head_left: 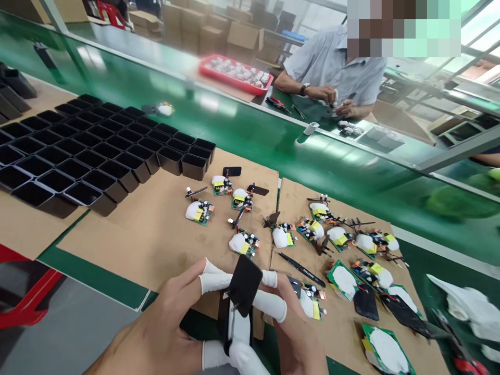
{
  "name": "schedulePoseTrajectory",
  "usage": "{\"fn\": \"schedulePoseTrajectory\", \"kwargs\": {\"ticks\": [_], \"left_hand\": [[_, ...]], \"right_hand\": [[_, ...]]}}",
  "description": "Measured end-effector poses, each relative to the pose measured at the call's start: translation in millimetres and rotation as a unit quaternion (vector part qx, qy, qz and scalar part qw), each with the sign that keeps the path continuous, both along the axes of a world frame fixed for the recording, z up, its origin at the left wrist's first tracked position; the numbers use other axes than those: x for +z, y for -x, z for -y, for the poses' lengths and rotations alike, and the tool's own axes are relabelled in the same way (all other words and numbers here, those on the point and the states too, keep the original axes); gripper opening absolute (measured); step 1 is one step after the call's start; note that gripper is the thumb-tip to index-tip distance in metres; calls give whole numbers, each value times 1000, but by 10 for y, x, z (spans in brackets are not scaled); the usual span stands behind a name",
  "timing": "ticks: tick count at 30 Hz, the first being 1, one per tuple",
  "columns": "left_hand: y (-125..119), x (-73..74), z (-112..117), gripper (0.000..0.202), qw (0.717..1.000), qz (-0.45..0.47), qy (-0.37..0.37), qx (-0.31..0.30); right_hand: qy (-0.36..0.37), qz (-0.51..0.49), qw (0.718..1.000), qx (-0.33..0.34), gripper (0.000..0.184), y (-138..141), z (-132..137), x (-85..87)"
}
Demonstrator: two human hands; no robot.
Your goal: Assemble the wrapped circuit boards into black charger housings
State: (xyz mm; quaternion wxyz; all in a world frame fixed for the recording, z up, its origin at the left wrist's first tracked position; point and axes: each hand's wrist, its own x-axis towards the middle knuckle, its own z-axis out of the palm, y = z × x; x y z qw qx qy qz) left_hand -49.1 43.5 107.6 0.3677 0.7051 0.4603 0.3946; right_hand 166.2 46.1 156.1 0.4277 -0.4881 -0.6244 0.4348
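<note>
One black case point(224, 322), white inside, flat black plate point(246, 285)

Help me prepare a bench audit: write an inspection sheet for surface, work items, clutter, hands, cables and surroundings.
Surface: brown cardboard sheets over a green tabletop.
Work items: black case held, black plate at its far end; circuit boards on the cardboard; rows of open-topped black casings at left.
Clutter: tweezers among the boards; blurred red-handled tool and crumpled white material at right.
Hands: left hand and right hand grip the case, white finger cots on.
Cables: short thin wires at some boards.
Surroundings: co-worker opposite; red tray; cartons behind.
</note>
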Motion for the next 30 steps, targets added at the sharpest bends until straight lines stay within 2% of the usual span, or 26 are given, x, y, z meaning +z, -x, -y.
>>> {"fn": "schedulePoseTrajectory", "kwargs": {"ticks": [3, 8, 10, 13, 16, 18, 20, 23, 25, 27, 30], "left_hand": [[-14, 28, -26, 63, 1000, 8, -20, 14], [-72, 41, 3, 62, 998, 20, -24, 47], [-116, 88, 22, 60, 997, 36, -28, 60], [-179, 231, 68, 60, 995, 64, -34, 62], [-217, 416, 157, 58, 994, 89, -50, 33], [-231, 515, 241, 59, 992, 104, -71, 13], [-238, 577, 331, 58, 988, 127, -90, 4], [-243, 627, 445, 56, 979, 176, -106, 6], [-242, 660, 497, 55, 973, 192, -125, 14], [-231, 700, 535, 55, 971, 186, -150, 22], [-189, 746, 572, 62, 973, 143, -176, 39]], "right_hand": [[-14, 7, 1000, -16, 42, 4, 76, -6], [63, -9, 993, -104, 49, 34, 245, -24], [58, -41, 991, -114, 50, 42, 274, -21], [23, -72, 993, -85, 51, 7, 238, 50], [2, -40, 998, -40, 52, -78, 149, 233], [-2, -23, 1000, 0, 38, -128, 107, 392], [5, -49, 998, 45, 21, -153, 102, 542], [1, -131, 988, 86, 16, -145, 164, 681], [-29, -159, 984, 75, 13, -132, 242, 684], [-58, -160, 984, 51, 15, -127, 347, 602], [-83, -167, 983, -3, 33, -140, 546, 379]]}}
